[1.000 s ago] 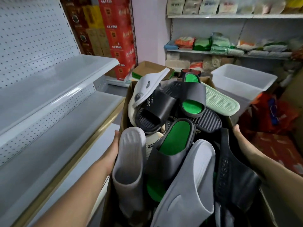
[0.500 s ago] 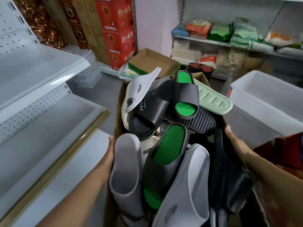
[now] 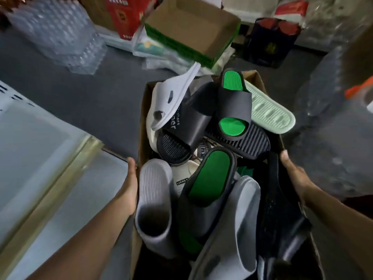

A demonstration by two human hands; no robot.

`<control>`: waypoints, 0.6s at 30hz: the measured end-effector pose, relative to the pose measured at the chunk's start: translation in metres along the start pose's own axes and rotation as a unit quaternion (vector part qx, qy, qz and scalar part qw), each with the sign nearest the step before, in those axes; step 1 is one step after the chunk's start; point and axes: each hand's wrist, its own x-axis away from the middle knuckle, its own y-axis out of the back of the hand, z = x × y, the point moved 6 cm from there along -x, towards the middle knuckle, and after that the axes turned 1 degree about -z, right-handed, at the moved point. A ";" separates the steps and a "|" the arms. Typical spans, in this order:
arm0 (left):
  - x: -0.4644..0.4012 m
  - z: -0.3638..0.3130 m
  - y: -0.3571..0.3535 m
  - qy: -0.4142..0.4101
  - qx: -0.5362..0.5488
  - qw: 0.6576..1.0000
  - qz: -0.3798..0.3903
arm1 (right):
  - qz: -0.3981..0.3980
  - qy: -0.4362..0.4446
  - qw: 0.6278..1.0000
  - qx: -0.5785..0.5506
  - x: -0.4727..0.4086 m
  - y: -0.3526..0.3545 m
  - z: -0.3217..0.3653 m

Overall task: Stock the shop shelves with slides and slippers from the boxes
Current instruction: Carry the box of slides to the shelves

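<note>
A cardboard box (image 3: pixel 141 122) heaped with several slides fills the centre. On top lie a black slide with a green footbed (image 3: pixel 234 106), a white slide (image 3: pixel 173 96), a pale green sole (image 3: pixel 270 114) and a grey slide (image 3: pixel 155 199). My left hand (image 3: pixel 129 186) presses flat on the box's left side. My right hand (image 3: pixel 292 170) presses on its right side. The fingers of both hands are hidden behind the box walls. The white shop shelf (image 3: pixel 40 154) with a gold front edge is at my left, just beside the box.
On the grey floor ahead stand shrink-wrapped water bottle packs (image 3: pixel 60 37), red cartons (image 3: pixel 125 15), an open cardboard box (image 3: pixel 193 31) and a dark bag (image 3: pixel 270 43). A translucent plastic bin (image 3: pixel 333 118) is blurred at the right.
The view has tilted down and swung right, so the upper shelves left the frame and the floor shows. The box sits lower and past the shelf's end. Both hands keep their places on it.
</note>
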 end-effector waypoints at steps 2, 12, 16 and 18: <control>-0.046 0.013 -0.010 0.007 0.004 1.000 -0.016 | 0.006 -0.018 1.000 0.005 -0.045 -0.015 -0.018; -0.244 0.141 -0.058 0.048 0.010 0.990 -0.130 | 0.021 -0.079 0.990 0.116 -0.254 -0.058 -0.156; -0.302 0.190 -0.075 0.050 0.018 0.987 -0.155 | 0.045 -0.069 0.987 0.135 -0.317 -0.071 -0.199; -0.323 0.204 -0.086 0.054 0.031 0.988 -0.142 | 0.045 -0.061 0.987 0.141 -0.348 -0.075 -0.219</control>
